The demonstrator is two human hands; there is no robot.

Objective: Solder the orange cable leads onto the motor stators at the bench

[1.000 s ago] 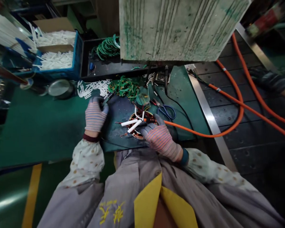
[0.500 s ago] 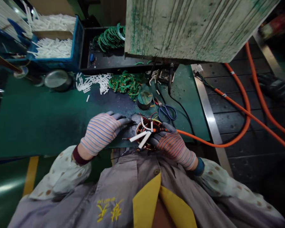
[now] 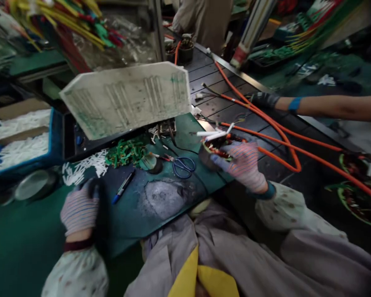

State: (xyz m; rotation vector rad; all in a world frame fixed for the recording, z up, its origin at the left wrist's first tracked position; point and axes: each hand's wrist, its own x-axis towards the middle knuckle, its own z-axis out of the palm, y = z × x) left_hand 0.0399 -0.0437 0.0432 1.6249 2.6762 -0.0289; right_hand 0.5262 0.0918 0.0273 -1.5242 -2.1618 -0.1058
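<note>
My right hand [image 3: 244, 163], in a striped glove, grips the rim of a wound motor stator [image 3: 208, 154] at the table's right edge. White sleeves [image 3: 216, 134] stick out of its top, and an orange cable [image 3: 272, 158] lies beyond my hand. My left hand [image 3: 82, 206] rests low over the mat at the left, its dark fingertips stretched toward a heap of white sleeves [image 3: 86, 165]; it appears to hold nothing. Between the hands lies a blue marker pen [image 3: 123, 187].
Scissors [image 3: 184, 167], a round dark block [image 3: 150, 162] and green pieces [image 3: 126, 152] lie on the mat [image 3: 123, 231]. A pale board [image 3: 132, 99] overhangs the back. A blue bin [image 3: 54, 136] stands left. A co-worker's gloved hand [image 3: 262, 100] touches orange cables over the roller conveyor [image 3: 204, 72].
The view has turned right. My right hand has carried the stator rightward off its worn patch of mat. My left hand has moved away left, and the pen now lies on the mat.
</note>
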